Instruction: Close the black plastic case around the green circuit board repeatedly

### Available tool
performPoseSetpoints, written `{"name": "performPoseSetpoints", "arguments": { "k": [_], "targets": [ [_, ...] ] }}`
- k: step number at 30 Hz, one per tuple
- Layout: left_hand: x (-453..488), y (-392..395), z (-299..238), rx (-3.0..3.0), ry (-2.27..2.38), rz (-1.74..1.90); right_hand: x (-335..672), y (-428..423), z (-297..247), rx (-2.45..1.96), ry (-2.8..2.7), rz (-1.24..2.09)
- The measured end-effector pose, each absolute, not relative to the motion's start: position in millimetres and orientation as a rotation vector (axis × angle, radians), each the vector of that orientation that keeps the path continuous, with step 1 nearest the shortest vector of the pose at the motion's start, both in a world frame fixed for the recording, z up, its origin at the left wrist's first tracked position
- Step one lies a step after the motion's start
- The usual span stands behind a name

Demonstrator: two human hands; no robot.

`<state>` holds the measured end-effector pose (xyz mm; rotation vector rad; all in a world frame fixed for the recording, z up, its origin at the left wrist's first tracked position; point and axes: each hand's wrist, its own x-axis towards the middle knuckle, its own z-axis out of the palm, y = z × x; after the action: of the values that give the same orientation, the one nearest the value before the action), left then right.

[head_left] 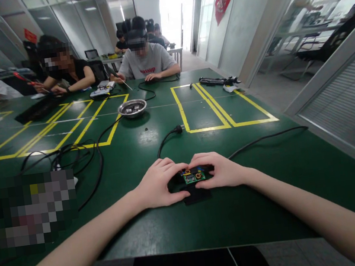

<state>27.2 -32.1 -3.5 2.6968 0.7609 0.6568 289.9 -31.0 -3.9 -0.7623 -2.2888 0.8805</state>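
Closest to me, both hands sit together on the green table (270, 190). My left hand (158, 183) is at 9 o'clock of the little green circuit board (193, 176) and my right hand (221, 171) is at 3, with the fingers of both curled in narrow, pinching the board between them. It sits in a black casing (195, 195) that pokes out at 6. Further out there's a loose black plug (177, 129) at 12 and a cable tangle (69, 158) at 10. Past those, a metal bowl (132, 108) sits at 11, and a person in a grey shirt (147, 63) is on the far side.

Green table (270, 190) — yellow tape (209, 128), black cables (100, 160), steel bowl (132, 107)
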Motion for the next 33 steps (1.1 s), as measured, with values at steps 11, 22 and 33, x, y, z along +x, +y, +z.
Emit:
{"name": "performPoseSetpoints", "arguments": {
  "k": [11, 22, 33],
  "targets": [
    [26.6, -28.1, -4.3, 2.664, 0.796, 0.593, 288.4, -29.5, -9.2, -0.741, -2.295, 0.720],
    [28.7, -27.3, -5.1, 2.666, 0.899, 0.592, 290.4, -29.5, -6.3, -0.691, -2.357, 0.707],
    [27.6, -23.4, -8.0, 2.618, 0.864, 0.616, 297.1, -26.9, -7.3, -0.772, -2.382, 0.672]
  ]
}}
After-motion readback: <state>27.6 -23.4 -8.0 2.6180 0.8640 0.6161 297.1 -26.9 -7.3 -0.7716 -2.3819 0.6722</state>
